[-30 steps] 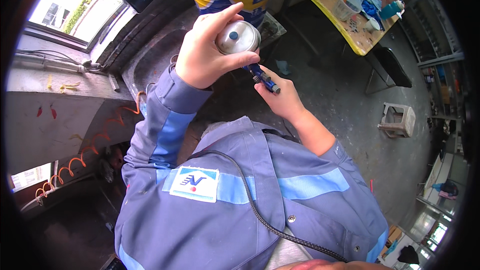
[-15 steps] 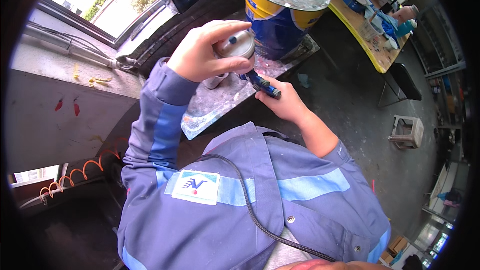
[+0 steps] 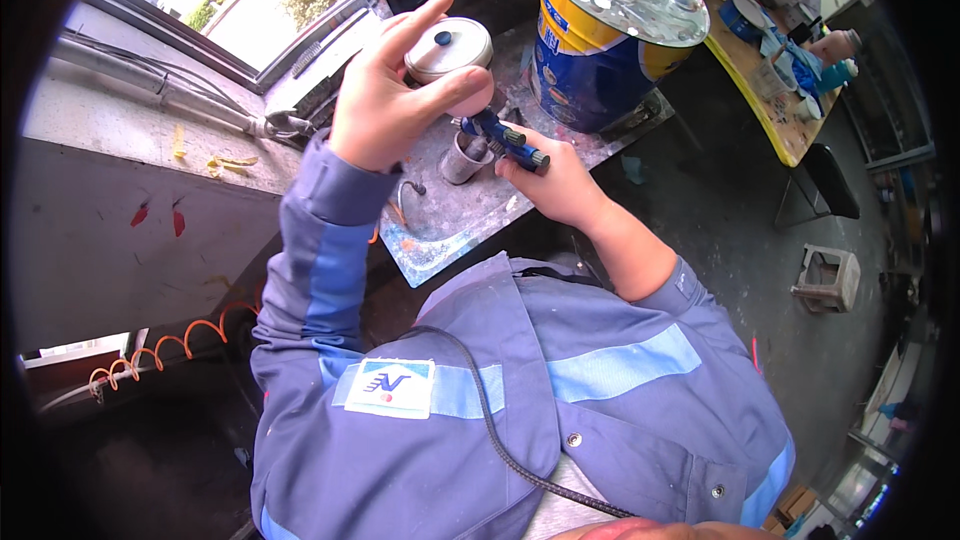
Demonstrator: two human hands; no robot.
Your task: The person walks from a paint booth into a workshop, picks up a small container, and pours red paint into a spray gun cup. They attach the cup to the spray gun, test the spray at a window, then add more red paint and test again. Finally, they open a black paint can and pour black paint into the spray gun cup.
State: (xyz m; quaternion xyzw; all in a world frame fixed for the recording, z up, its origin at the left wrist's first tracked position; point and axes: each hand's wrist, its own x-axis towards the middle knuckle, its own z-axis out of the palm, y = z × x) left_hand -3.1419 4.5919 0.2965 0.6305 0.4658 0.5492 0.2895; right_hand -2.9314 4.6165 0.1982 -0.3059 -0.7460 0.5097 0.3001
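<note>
Above the paint-spattered counter (image 3: 455, 246), 1 blue spray gun (image 3: 508, 136) and its round white cup (image 3: 446, 48) are held in 2 hands.
The left grip (image 3: 383, 100) curves about the white cup, thumb and fingers pinching its sides; the right grip (image 3: 556, 183) is wrapped on the spray gun's partly hidden body. Below, 1 small grey pot (image 3: 458, 165) stands near a blue-and-yellow drum (image 3: 592, 65).

The round white cup (image 3: 464, 48) looks to us like smooth, faintly glossy plastic; the dark blue spray gun (image 3: 481, 126), glossy metal with finely ridged knobs (image 3: 514, 138); the blue-and-yellow cylindrical drum (image 3: 580, 65), shiny metal. Our grey counter (image 3: 490, 212) is rough and paint-crusted, our blue jacket (image 3: 390, 470) matt cloth.
</note>
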